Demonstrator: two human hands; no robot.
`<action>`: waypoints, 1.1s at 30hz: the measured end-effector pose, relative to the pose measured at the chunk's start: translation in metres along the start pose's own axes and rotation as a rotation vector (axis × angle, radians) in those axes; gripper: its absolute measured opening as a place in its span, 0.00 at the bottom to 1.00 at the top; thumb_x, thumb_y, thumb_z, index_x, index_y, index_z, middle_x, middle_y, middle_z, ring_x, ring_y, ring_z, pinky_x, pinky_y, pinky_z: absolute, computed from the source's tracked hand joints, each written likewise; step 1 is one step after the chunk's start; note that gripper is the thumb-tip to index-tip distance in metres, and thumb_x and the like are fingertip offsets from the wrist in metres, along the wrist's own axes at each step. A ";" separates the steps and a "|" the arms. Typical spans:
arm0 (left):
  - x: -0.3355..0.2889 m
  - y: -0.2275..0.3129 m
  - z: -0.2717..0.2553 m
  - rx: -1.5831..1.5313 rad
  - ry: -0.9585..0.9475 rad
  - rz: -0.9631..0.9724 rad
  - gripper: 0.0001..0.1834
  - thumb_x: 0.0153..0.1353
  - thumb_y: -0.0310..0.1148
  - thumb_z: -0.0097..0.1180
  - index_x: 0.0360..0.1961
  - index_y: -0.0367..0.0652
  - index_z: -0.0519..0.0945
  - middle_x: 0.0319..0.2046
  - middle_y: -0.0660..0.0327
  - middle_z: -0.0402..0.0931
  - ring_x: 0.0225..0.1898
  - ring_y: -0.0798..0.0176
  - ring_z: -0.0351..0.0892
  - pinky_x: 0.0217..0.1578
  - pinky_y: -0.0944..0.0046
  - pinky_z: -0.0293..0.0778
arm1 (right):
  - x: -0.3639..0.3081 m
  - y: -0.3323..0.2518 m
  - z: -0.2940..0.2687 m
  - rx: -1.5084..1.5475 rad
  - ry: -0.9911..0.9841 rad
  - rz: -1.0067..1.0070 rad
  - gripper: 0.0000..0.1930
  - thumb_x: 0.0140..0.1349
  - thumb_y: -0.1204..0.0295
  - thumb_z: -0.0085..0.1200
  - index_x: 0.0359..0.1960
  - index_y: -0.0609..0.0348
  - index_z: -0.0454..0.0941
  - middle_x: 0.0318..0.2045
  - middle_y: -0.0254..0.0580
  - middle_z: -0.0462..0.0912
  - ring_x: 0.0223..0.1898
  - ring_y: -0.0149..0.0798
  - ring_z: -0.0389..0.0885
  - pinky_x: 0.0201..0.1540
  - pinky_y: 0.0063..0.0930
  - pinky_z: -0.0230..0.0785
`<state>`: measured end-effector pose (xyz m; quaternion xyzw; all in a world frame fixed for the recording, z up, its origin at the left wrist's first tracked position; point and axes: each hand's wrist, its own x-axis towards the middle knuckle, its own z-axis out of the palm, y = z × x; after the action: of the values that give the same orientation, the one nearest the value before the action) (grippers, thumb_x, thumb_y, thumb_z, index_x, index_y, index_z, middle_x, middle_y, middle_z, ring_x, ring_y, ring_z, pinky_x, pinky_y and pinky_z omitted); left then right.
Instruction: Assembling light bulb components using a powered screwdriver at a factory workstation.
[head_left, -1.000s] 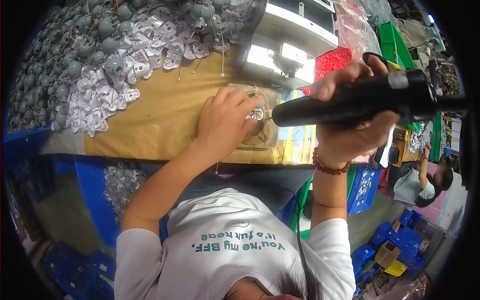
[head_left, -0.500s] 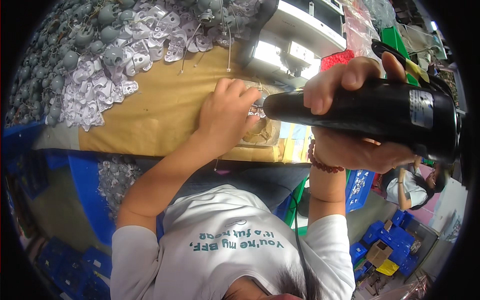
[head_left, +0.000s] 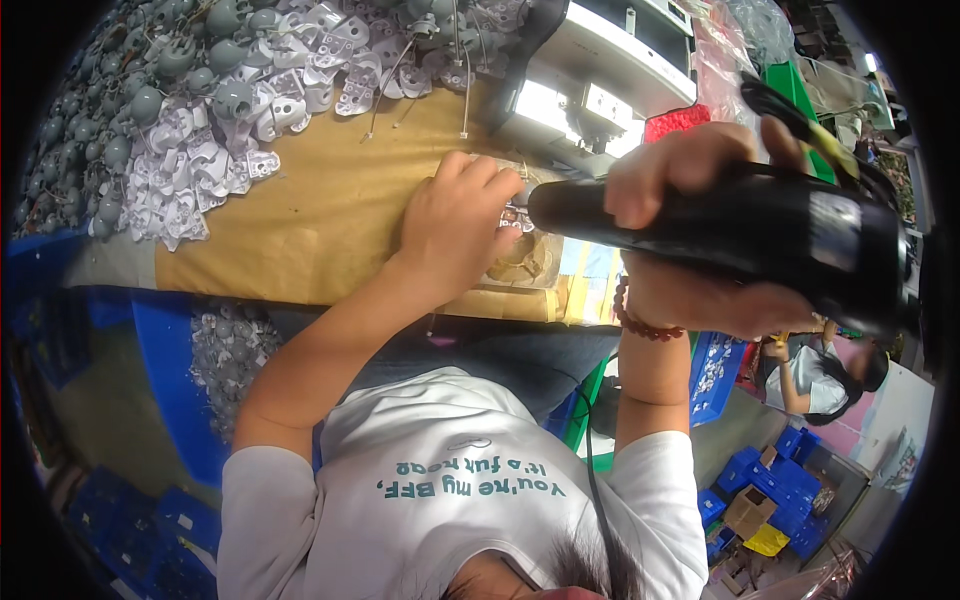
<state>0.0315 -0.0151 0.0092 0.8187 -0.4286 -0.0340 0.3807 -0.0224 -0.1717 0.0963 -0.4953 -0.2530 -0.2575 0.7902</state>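
My right hand (head_left: 668,285) wraps round a black electric screwdriver (head_left: 730,222), which lies nearly level with its narrow end pointing left. The driver's tip meets a small white plastic part (head_left: 512,218) on a worn, clear-looking fixture plate (head_left: 540,272). From the left, my left hand (head_left: 450,225) pinches this part with bent fingers and thumb, hiding much of it. The exact shape of the part and any screw under the tip cannot be made out.
White plastic brackets (head_left: 190,170) and grey ball-shaped housings (head_left: 145,105) with wires are heaped at the far left of the brown-covered table (head_left: 300,235). Behind the fixture stands a white machine (head_left: 600,100). Blue bins (head_left: 175,390) stand below, and another person (head_left: 815,380) works at right.
The rear of the screwdriver has tilted slightly downward, blurred by motion, while its tip stays at the part. My left hand holds its place.
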 end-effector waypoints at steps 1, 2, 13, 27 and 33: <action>-0.002 0.000 0.000 -0.004 -0.009 -0.020 0.23 0.43 0.30 0.74 0.40 0.45 0.76 0.40 0.62 0.74 0.48 0.51 0.72 0.45 0.53 0.74 | 0.003 -0.002 0.004 -0.028 0.001 0.011 0.52 0.54 0.30 0.56 0.70 0.54 0.59 0.41 0.48 0.75 0.31 0.46 0.77 0.33 0.43 0.71; -0.001 0.000 -0.001 -0.012 -0.020 -0.028 0.23 0.43 0.30 0.74 0.40 0.45 0.76 0.40 0.62 0.74 0.48 0.51 0.73 0.45 0.53 0.74 | 0.002 -0.003 0.005 -0.077 0.032 0.033 0.51 0.54 0.30 0.56 0.70 0.54 0.59 0.41 0.48 0.74 0.31 0.46 0.77 0.33 0.43 0.71; -0.001 0.001 -0.001 -0.010 -0.029 -0.023 0.23 0.43 0.31 0.73 0.39 0.43 0.76 0.40 0.61 0.75 0.48 0.50 0.73 0.45 0.53 0.74 | 0.001 0.000 0.001 -0.019 0.001 0.027 0.51 0.53 0.32 0.59 0.69 0.55 0.58 0.41 0.49 0.75 0.32 0.47 0.78 0.34 0.43 0.72; -0.005 -0.004 -0.005 -0.062 0.017 0.029 0.21 0.46 0.31 0.73 0.41 0.42 0.78 0.39 0.59 0.74 0.47 0.50 0.73 0.44 0.54 0.74 | -0.012 0.009 0.015 -0.337 0.221 0.253 0.49 0.55 0.36 0.61 0.68 0.57 0.59 0.38 0.48 0.74 0.30 0.45 0.78 0.32 0.41 0.74; -0.024 -0.010 -0.016 -0.098 -0.026 -0.082 0.10 0.53 0.27 0.67 0.37 0.43 0.80 0.37 0.59 0.73 0.43 0.51 0.75 0.40 0.56 0.73 | -0.015 0.009 0.014 -0.376 0.262 0.206 0.49 0.55 0.34 0.59 0.68 0.56 0.58 0.38 0.48 0.73 0.31 0.44 0.77 0.32 0.41 0.73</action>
<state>0.0288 0.0154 0.0072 0.8155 -0.3974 -0.0811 0.4129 -0.0300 -0.1533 0.0858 -0.6191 -0.0444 -0.2803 0.7322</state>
